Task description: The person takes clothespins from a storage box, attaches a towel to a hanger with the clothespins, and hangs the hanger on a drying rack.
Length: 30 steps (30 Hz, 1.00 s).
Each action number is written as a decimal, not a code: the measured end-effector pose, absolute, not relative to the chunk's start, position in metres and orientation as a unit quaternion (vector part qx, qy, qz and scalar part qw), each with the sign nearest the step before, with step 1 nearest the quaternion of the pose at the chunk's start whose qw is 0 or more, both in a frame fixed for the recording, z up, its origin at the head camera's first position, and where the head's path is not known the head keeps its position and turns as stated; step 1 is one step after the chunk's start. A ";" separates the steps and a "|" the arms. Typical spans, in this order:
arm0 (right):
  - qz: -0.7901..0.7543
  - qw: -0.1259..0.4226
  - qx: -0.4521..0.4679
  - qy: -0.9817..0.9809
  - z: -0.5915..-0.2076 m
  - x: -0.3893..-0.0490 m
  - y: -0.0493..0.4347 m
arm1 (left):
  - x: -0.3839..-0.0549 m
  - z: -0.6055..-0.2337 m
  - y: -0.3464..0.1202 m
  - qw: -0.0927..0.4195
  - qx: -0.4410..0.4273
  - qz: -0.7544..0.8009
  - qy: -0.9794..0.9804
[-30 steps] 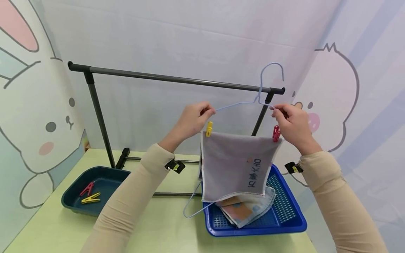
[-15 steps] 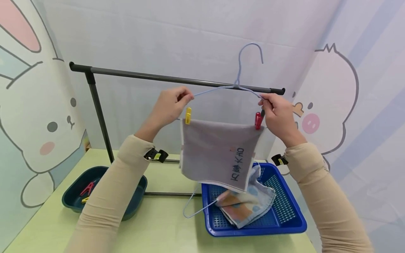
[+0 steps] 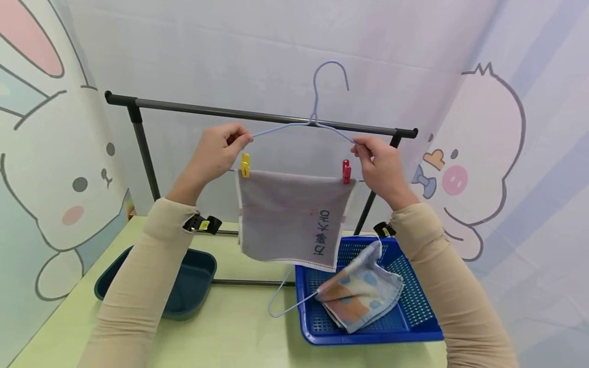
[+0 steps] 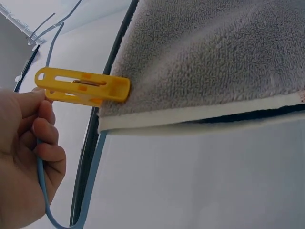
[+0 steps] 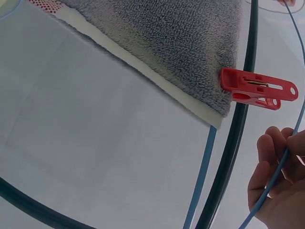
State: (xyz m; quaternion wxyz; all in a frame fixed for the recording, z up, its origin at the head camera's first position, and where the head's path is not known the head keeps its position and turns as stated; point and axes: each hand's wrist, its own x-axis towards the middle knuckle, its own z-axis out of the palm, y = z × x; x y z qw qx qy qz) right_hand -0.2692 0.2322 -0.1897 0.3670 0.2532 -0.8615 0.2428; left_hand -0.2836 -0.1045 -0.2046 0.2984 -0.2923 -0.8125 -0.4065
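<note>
A blue wire clothes hanger (image 3: 285, 125) is held up by both hands, its hook upright and overlapping the rack's bar in the head view. My left hand (image 3: 216, 151) pinches the hanger's left shoulder between thumb and fingers. On the other side my right hand (image 3: 379, 166) pinches the right shoulder. Folded over the hanger's lower wire hangs a grey towel (image 3: 290, 217) with dark writing. A yellow clothespin (image 4: 86, 86) clips its left corner, close to my left fingers. The right corner carries a red clothespin (image 5: 257, 88).
The dark clothes rack (image 3: 207, 109) stands just behind the hanger. At right, a blue basket (image 3: 368, 339) holds a patterned cloth (image 3: 363, 294) and a second blue hanger (image 3: 287, 310) jutting over its left rim. A dark green basin (image 3: 195, 286) sits behind my left forearm.
Both hands have carried the hanger and towel leftward and somewhat up, from the right end toward the rack's middle. My left forearm now covers the clothespins in the basin.
</note>
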 end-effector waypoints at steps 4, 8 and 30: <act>0.256 0.353 0.260 -0.862 -0.192 -0.271 0.224 | -0.282 -0.206 -0.115 0.299 -0.281 -0.402 -0.818; 0.262 0.354 0.277 -0.854 -0.193 -0.273 0.216 | -0.279 -0.204 -0.124 0.308 -0.272 -0.396 -0.821; 0.242 0.287 0.260 -0.890 -0.221 -0.294 0.192 | -0.286 -0.229 -0.154 0.304 -0.219 -0.376 -0.847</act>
